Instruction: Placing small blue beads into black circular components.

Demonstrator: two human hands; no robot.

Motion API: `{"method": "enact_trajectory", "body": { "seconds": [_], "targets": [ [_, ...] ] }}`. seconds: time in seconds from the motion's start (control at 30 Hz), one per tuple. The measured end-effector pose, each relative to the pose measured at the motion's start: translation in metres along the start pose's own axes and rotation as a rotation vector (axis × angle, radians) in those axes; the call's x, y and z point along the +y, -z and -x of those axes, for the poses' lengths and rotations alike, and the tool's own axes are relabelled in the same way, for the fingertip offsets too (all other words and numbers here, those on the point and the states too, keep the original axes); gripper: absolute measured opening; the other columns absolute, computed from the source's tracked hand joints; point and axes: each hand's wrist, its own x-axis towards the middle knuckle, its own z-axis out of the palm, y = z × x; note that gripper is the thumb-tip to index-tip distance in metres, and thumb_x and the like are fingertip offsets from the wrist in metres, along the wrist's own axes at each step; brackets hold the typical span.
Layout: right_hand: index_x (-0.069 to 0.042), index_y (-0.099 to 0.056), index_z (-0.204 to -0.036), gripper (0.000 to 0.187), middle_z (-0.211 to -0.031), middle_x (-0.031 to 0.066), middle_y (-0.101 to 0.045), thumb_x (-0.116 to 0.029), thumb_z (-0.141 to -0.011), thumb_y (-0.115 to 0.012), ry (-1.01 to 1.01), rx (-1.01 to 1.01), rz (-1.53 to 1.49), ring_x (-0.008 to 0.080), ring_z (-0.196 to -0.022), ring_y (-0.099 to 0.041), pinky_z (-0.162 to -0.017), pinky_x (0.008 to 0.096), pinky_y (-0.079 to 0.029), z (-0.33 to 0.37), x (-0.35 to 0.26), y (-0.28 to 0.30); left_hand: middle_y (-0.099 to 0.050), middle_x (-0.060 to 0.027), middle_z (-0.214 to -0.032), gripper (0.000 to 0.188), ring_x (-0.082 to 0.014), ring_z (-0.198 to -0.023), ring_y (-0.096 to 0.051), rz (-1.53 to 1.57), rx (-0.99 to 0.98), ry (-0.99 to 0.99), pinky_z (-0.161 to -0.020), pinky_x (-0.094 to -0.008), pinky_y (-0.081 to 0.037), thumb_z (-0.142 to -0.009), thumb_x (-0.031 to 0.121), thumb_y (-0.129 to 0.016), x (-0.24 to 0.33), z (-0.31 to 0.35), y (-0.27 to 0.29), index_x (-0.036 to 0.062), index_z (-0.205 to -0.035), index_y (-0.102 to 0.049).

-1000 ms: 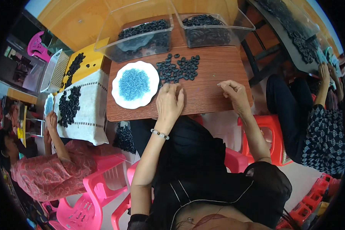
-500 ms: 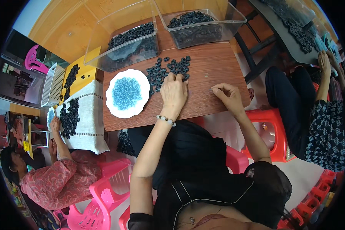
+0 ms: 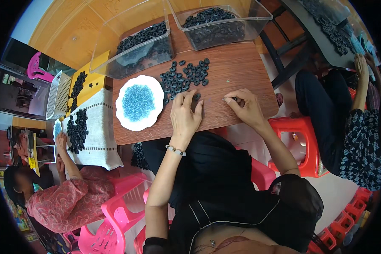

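Note:
My left hand [image 3: 184, 115], with a beaded bracelet on the wrist, rests on the brown wooden table [image 3: 224, 59]. One small black oval piece [image 3: 197, 97] sits between its thumb and forefinger. Just beyond the fingertips lie several loose black oval pieces [image 3: 180, 80] with holes. My right hand [image 3: 247, 108] is closed in a pinch at the table's right side. A tiny pale tip sticks out from its fingers and something dark shows inside them; its kind is unclear. Left of my left hand stands a white scalloped plate [image 3: 120, 114] of small clear blue beads [image 3: 138, 103].
Two clear plastic bins [image 3: 173, 46] [image 3: 252, 31] of black pieces stand along the far edge. A person [image 3: 72, 194] works at a cloth-covered table [image 3: 99, 139] on the left, another [image 3: 362, 144] at a dark table on the right. Red stools and pink chairs stand around.
My left hand has drawn back from the pile toward me, a black piece now between thumb and forefinger. My right hand has shifted slightly left.

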Motion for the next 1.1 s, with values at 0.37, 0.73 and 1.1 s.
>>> {"method": "enact_trajectory", "body": {
  "seconds": [0.37, 0.73, 1.1],
  "targets": [
    [-0.007, -0.074, -0.091, 0.012, -0.072, 0.0079, -0.062, -0.017, -0.086, -0.073, 0.016, 0.013, 0.050, 0.0222, -0.069, -0.057, -0.067, 0.0349, -0.046, 0.002, -0.001, -0.002, -0.059, -0.0119, -0.098, 0.024, -0.0319, -0.092, -0.061, -0.174, -0.038, 0.015, -0.076, -0.0412, -0.051, -0.083, 0.017, -0.076, 0.004, -0.008, 0.000, 0.0032, -0.103, -0.072],
    [-0.007, -0.076, -0.095, 0.011, -0.078, 0.0030, -0.066, -0.010, -0.086, -0.073, -0.066, -0.007, -0.074, 0.0122, -0.066, -0.053, -0.060, 0.0266, -0.041, 0.004, -0.021, 0.004, -0.074, -0.0114, -0.095, 0.020, -0.0193, -0.079, -0.070, 0.719, -0.032, 0.319, -0.070, -0.0289, -0.054, -0.097, 0.012, -0.064, 0.010, 0.017, 0.006, -0.0027, -0.107, -0.073],
    [-0.007, -0.076, -0.097, 0.016, -0.078, 0.0027, -0.068, -0.002, -0.083, -0.073, 0.354, -0.040, -0.207, 0.0129, -0.068, -0.054, -0.062, 0.0270, -0.041, 0.000, -0.084, 0.005, -0.072, -0.0123, -0.103, 0.032, -0.0172, -0.085, -0.071, 1.421, -0.153, 0.501, -0.075, -0.0276, -0.057, -0.102, 0.022, -0.059, 0.039, 0.046, 0.033, -0.0028, -0.121, -0.065]
  ]
}}
